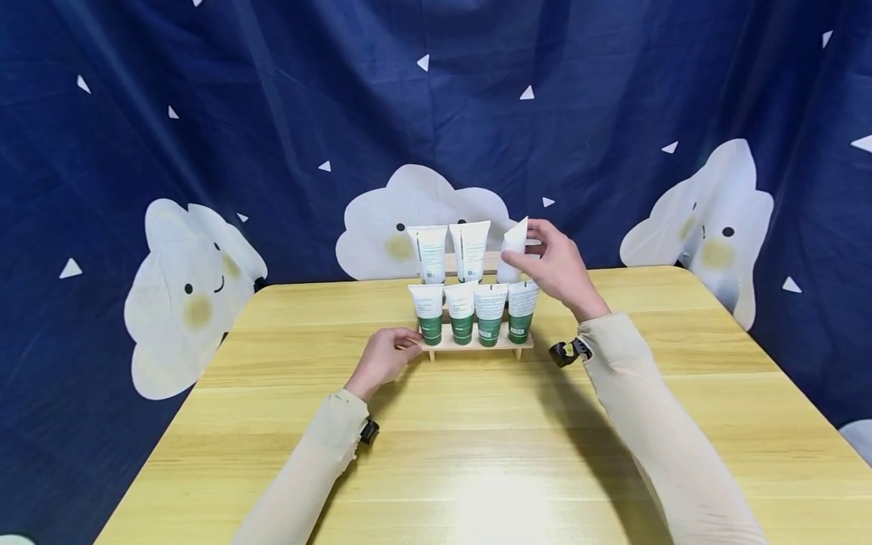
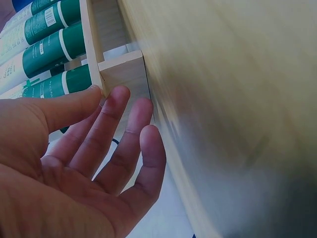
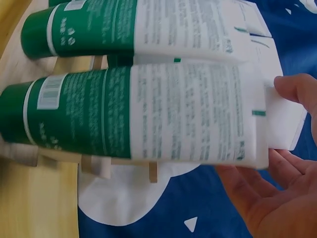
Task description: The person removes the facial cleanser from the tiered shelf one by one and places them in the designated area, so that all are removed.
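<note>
A small two-tier wooden rack [image 1: 477, 348] holds white tubes with green caps. My right hand [image 1: 555, 263] grips the upper part of a white tube [image 1: 512, 253] at the right end of the back row, thumb on one side and fingers on the other. In the right wrist view, a printed front-row tube [image 3: 193, 114] covers most of that held tube [image 3: 286, 121]. At the rack's left end, my left hand [image 1: 385, 360] pinches the lower shelf. Its thumb lies at the shelf edge near a green tube end [image 2: 79, 79], with the other fingers by the side board [image 2: 124, 74].
Two upright tubes [image 1: 470, 250] stand in the back row left of the held one. Several shorter tubes [image 1: 490, 310] fill the front row, caps down. The rack stands on a light wooden table [image 1: 272, 424], before a dark blue curtain [image 1: 306, 91] with cloud faces.
</note>
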### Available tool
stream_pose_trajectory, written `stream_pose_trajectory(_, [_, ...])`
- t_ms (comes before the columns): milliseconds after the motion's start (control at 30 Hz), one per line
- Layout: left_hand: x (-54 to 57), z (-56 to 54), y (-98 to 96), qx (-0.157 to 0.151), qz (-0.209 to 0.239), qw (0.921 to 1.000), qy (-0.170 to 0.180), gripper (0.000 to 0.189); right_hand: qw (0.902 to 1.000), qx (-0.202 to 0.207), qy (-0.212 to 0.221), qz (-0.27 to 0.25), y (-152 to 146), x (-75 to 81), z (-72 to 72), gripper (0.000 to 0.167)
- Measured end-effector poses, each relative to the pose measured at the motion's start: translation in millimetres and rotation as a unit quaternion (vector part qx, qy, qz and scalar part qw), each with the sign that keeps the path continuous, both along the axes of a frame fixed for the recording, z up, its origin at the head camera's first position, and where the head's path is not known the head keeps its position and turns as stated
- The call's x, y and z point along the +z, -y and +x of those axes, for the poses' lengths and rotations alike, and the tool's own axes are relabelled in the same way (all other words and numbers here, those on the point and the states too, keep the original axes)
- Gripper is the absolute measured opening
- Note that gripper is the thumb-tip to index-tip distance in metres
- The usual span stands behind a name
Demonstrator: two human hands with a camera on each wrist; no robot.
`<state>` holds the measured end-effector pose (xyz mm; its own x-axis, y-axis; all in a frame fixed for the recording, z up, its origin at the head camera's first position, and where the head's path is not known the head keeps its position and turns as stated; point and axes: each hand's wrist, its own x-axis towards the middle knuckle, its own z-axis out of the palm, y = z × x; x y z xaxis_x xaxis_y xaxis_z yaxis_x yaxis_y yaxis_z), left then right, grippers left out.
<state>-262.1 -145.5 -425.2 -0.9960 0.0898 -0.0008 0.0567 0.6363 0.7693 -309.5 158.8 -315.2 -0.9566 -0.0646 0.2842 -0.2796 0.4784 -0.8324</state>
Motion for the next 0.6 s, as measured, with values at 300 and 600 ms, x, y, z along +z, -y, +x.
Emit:
stream_pose_trajectory(300, [-0.1, -0.1, 0.7, 0.001, -0.002, 1.0000, -0.004, 0.016, 0.9985, -0.044, -0.033, -0.003, -15, 5.3, 0.4, 0.066])
stream_pose_trajectory(600, [-1.6, -1.3, 0.4, -0.004, 0.001, 1.0000, 0.000, 0.015, 0.9956, -0.080, -0.036, -0.033, -36, 0.9, 6.7, 0.066])
